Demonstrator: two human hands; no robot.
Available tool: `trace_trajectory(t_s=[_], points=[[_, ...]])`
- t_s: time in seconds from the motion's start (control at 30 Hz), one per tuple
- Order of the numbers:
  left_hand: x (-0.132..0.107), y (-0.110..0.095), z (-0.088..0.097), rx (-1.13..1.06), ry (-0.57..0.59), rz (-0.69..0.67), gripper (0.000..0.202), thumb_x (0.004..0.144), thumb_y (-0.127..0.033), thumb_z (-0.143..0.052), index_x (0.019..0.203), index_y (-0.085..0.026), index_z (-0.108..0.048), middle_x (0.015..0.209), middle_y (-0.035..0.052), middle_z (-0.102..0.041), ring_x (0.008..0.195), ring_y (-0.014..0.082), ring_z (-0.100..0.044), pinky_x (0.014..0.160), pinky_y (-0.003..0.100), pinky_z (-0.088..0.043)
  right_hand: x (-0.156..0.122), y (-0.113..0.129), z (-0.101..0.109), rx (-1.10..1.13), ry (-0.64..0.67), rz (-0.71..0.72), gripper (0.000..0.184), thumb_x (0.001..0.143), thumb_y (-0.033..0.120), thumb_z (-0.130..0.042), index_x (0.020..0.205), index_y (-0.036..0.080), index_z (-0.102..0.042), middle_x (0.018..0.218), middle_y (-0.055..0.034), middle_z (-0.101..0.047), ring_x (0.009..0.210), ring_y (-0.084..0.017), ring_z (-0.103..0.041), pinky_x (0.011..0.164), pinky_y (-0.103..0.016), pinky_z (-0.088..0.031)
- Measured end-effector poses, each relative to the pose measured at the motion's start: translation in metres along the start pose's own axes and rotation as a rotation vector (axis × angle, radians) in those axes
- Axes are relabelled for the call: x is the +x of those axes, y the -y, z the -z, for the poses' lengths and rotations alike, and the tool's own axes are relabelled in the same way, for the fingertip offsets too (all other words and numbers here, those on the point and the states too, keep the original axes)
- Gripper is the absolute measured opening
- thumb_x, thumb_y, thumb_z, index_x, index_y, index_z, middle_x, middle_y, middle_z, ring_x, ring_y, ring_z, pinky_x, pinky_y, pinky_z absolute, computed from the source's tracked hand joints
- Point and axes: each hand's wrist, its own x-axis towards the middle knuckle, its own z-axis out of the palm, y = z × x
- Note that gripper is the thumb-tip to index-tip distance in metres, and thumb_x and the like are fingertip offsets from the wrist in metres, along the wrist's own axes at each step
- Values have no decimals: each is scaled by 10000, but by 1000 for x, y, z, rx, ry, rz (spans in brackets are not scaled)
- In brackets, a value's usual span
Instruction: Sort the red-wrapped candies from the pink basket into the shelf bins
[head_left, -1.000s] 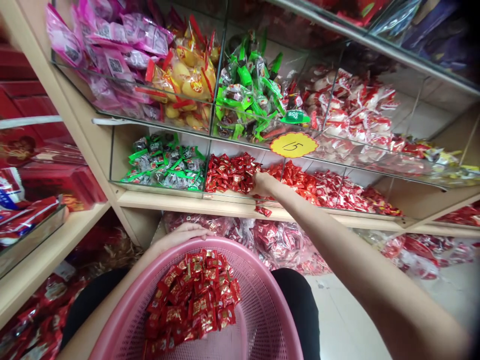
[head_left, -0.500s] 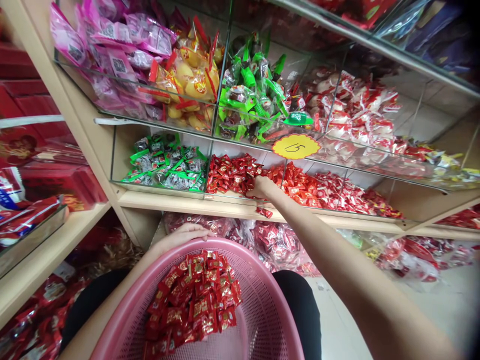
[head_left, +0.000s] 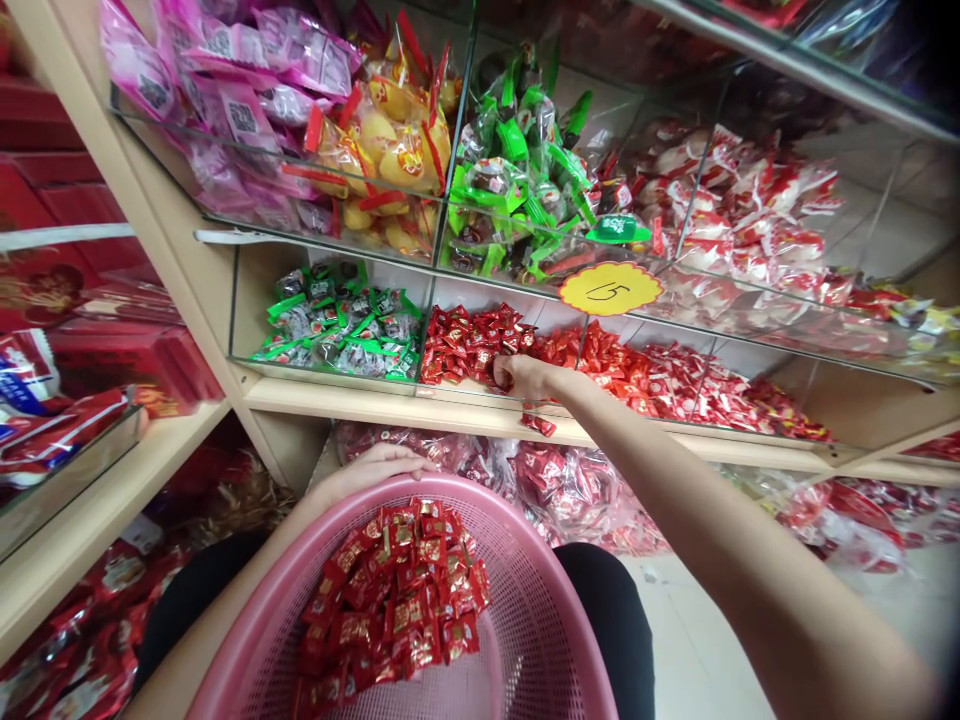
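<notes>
Shifted slightly left, the right hand (head_left: 526, 378) curls among red candies (head_left: 472, 335), grip's contents unclear; left hand (head_left: 381, 468) lies flat on pink basket (head_left: 541, 600).

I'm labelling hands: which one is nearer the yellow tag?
Right. The right hand is below the yellow tag, at the red candies; the left hand is farther down, at the pink basket's rim.

Plain blk legwear (head_left: 611, 625); L hand (head_left: 382, 463), R hand (head_left: 523, 377) & forearms (head_left: 675, 470) bare.
</notes>
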Motion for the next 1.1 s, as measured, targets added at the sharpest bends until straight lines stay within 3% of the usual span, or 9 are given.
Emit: trace_trajectory(t_s=[0.17,0.53,0.63,0.73,0.9,1.0,1.1], points=[[-1,-5,-1,7,-3,21,322,771,-458,-641,739,-138,-642,1157,73,-651,983,197,-605,818,270,-415,7,-5,-4,-27,1,81,301,666,69,-603,952,162,-588,886,-26,-642,698,-107,-517,578,-194,-341],[1,-6,0,-8,1,48,323,757,-455,-655,717,-135,-647,1178,86,-641,974,185,-611,829,267,-419,6,13,5,-44,13,71,221,654,77,-624,858,162,-622,876,-41,-636,754,-135,-547,583,-212,-331],[1,-7,0,29,0,33,354,735,-488,-662,700,-135,-647,1149,90,-655,1059,213,-589,909,289,-398,4,12,11,147,-96,103,157,633,116,-670,750,157,-573,753,-2,-592,659,-109,-502,562,-208,-336],[2,-5,2,60,13,15,367,733,-511,-652,699,-146,-646,1165,82,-649,1108,226,-568,955,307,-378,-7,10,25,314,-237,121,211,647,169,-695,701,168,-491,678,36,-526,604,-88,-449,557,-214,-339],[3,2,3,55,13,23,326,785,-475,-617,728,-155,-644,1209,68,-627,1025,209,-597,900,318,-409,-62,21,40,722,-465,330,274,700,263,-689,745,185,-431,710,32,-521,610,-83,-447,568,-242,-370],[2,1,1,31,17,23,304,787,-461,-619,748,-161,-656,1168,61,-645,1006,207,-598,870,309,-418,-111,43,14,782,-384,433,209,762,243,-631,787,190,-430,802,3,-564,655,-88,-482,594,-253,-392],[0,-3,-2,36,-1,31,297,778,-455,-627,773,-161,-671,1121,61,-658,973,200,-599,837,291,-422,-151,67,-41,542,-178,503,145,748,125,-598,769,182,-466,802,6,-556,678,-93,-485,608,-249,-387]])
